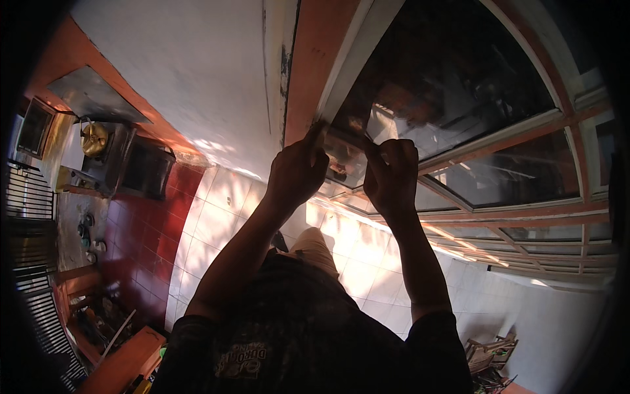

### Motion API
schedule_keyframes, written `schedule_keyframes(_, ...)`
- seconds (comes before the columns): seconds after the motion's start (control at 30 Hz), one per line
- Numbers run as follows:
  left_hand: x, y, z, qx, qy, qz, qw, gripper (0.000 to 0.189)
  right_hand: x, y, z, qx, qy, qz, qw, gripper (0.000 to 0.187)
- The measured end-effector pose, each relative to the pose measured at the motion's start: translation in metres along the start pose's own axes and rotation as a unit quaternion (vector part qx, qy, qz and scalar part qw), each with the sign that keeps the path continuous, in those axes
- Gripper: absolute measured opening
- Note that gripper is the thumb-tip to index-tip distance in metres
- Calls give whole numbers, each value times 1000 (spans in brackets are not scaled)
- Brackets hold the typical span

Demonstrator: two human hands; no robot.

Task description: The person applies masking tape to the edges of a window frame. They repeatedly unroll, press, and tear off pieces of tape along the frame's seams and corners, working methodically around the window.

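My left hand (299, 170) is raised to the white inner edge of the window frame (349, 59), with its fingertips at or very near that edge. To its right, my right hand (392, 172) is up in front of the dark glass pane (443, 88), fingers bent and fingertips drawn together. A dark narrow band runs between the two sets of fingertips; whether it is a held strip or a reflection I cannot tell. Shadow hides what either hand may grip. The glass mirrors parts of the surroundings.
Beside the frame rises a white wall (197, 74). More framed panes (507, 172) continue to the right. A brass-coloured kettle (93, 139) stands on a stove at the left. Below lie white floor tiles (221, 197) and red tiles (147, 231). A wooden chair (487, 352) is at lower right.
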State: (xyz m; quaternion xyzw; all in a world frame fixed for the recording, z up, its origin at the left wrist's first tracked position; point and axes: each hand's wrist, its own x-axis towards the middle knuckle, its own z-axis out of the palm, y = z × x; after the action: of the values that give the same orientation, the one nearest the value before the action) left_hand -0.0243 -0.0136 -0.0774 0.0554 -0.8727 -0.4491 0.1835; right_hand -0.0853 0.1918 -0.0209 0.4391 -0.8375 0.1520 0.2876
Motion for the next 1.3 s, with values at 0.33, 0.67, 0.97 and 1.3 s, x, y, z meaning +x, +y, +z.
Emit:
schedule_keyframes(0.33,17,11,-15,193,-46,72,978,51,-15,9,-4,22,65,82,994,42)
schedule_keyframes(0.67,23,4,-25,141,-41,98,984,56,-29,14,12,79,80,114,987,45)
schedule_keyframes(0.97,26,4,-28,131,-62,87,986,61,-30,8,7,82,90,108,987,44)
schedule_keyframes(1.3,8,-16,-8,-163,3,-40,986,39,14,-8,23,37,53,9,998,46)
